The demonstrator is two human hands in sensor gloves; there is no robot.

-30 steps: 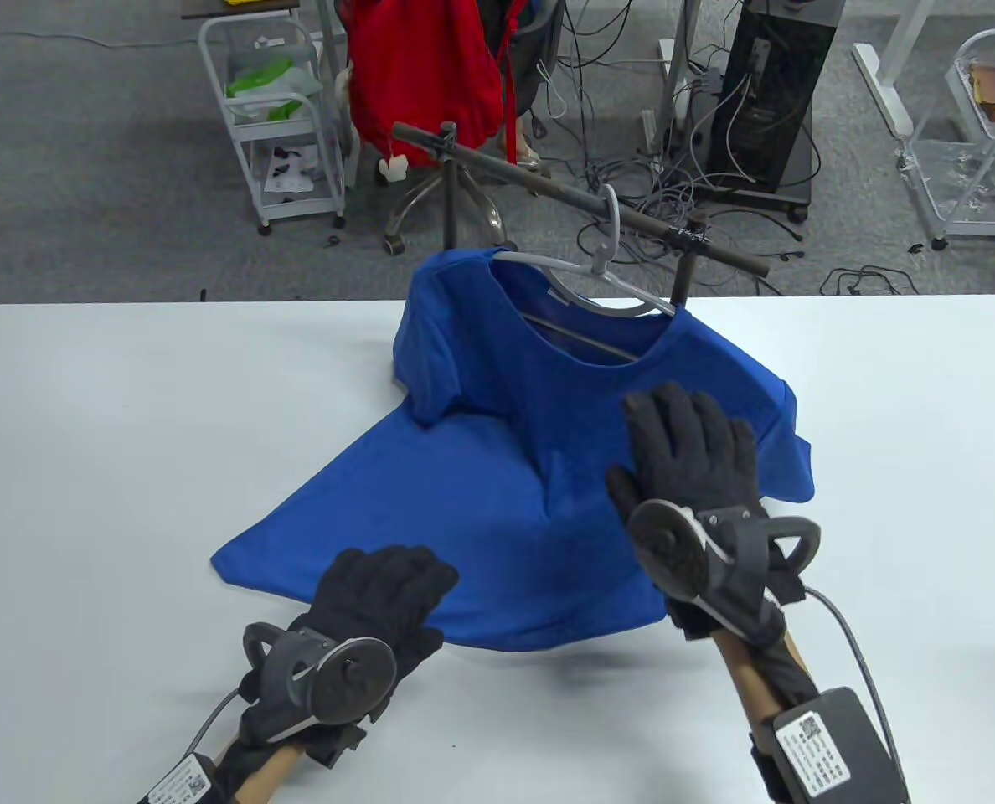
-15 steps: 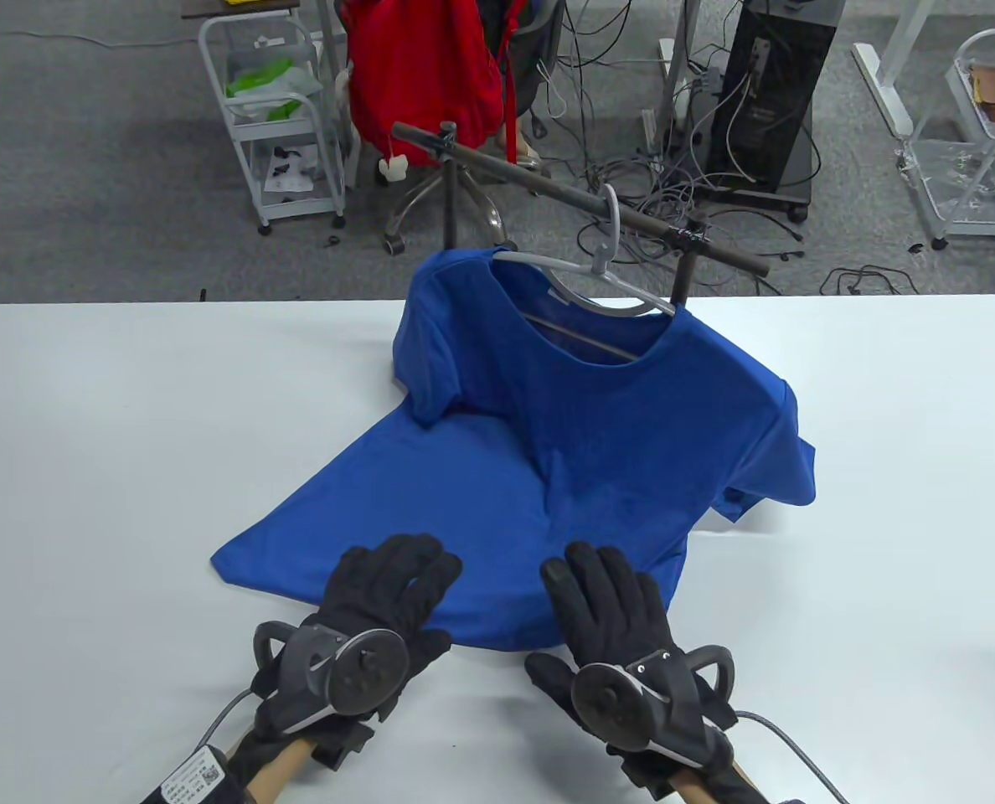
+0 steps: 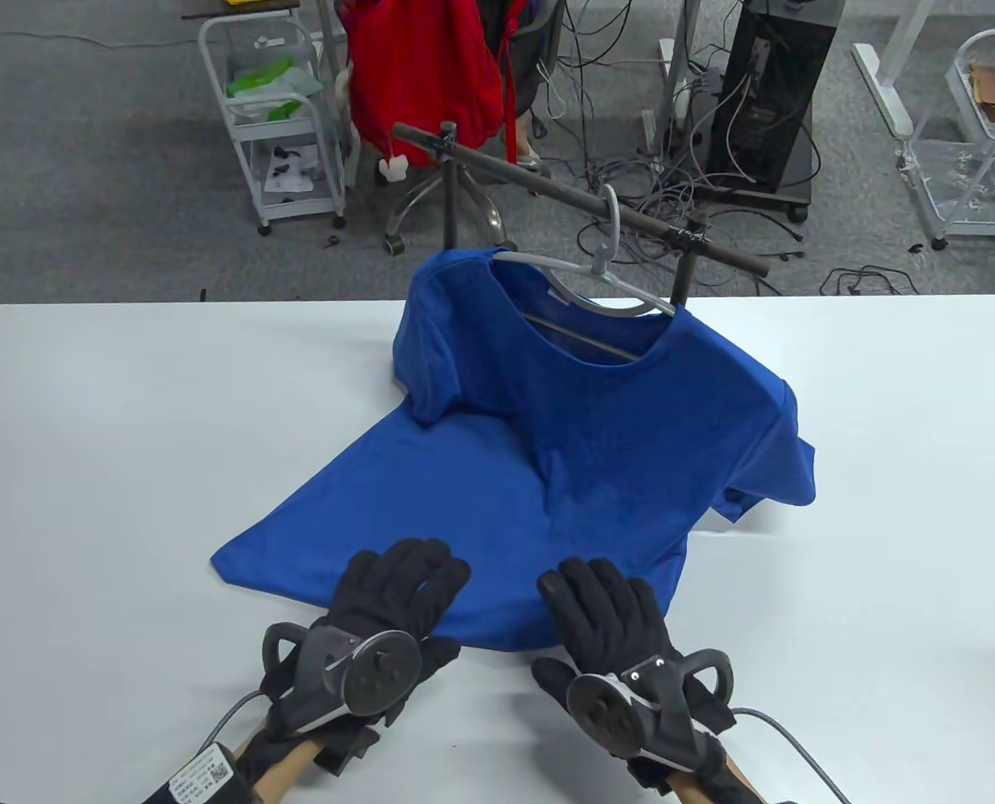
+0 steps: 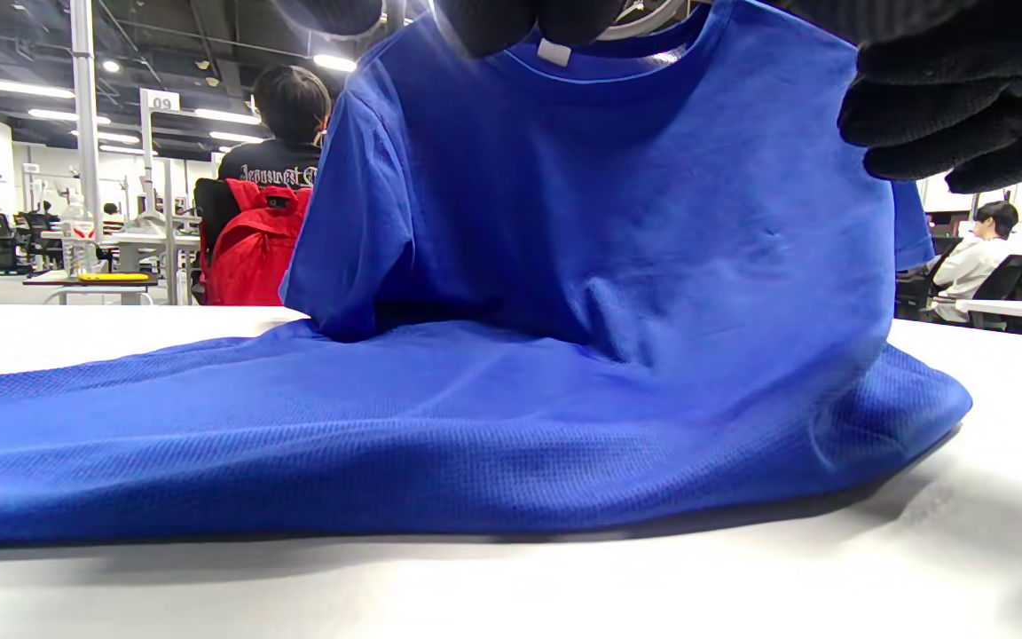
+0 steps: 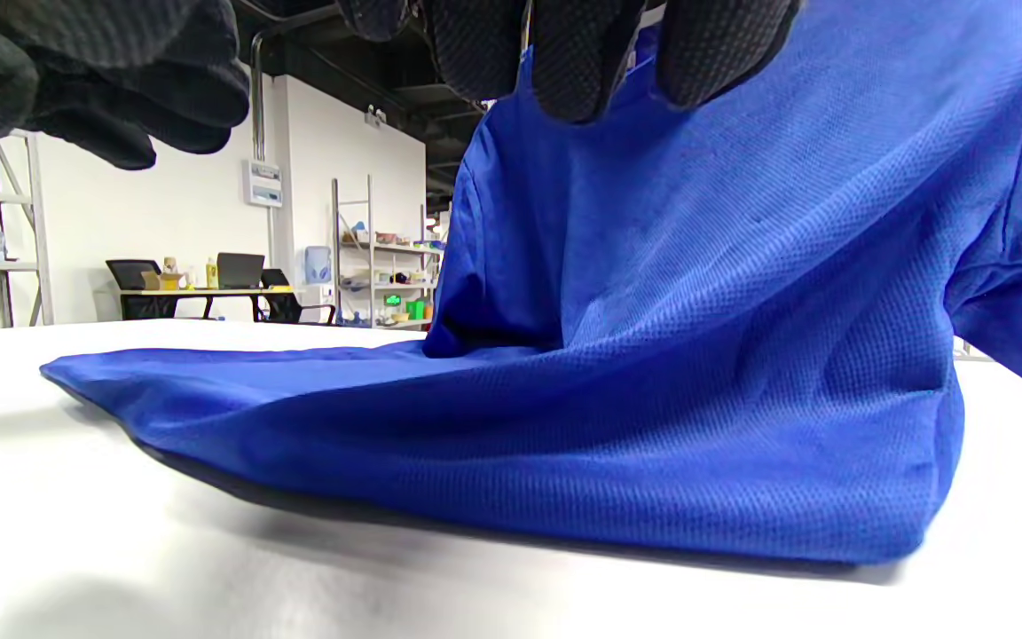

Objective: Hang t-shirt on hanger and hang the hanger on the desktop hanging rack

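A blue t-shirt (image 3: 581, 419) hangs on a white hanger (image 3: 585, 280) whose hook sits over the dark bar of the desktop rack (image 3: 548, 188). The shirt's lower part lies spread on the white table (image 3: 129, 435) toward me. My left hand (image 3: 397, 586) hovers with relaxed fingers over the hem at its near left. My right hand (image 3: 602, 603) hovers the same way over the near right of the hem. Both wrist views show the blue t-shirt (image 4: 564, 311) (image 5: 697, 355) from table height, with gloved fingertips (image 4: 484, 22) (image 5: 582, 53) above the cloth, holding nothing.
Behind the table a red garment (image 3: 422, 67) hangs over a chair, with white wire carts (image 3: 284, 117) and a black computer tower (image 3: 770, 100) among floor cables. People sit at desks in the background of the left wrist view.
My right hand came down from the shirt's chest to the near hem beside my left hand. The left hand shifted slightly right. The shirt's right sleeve now hangs free.
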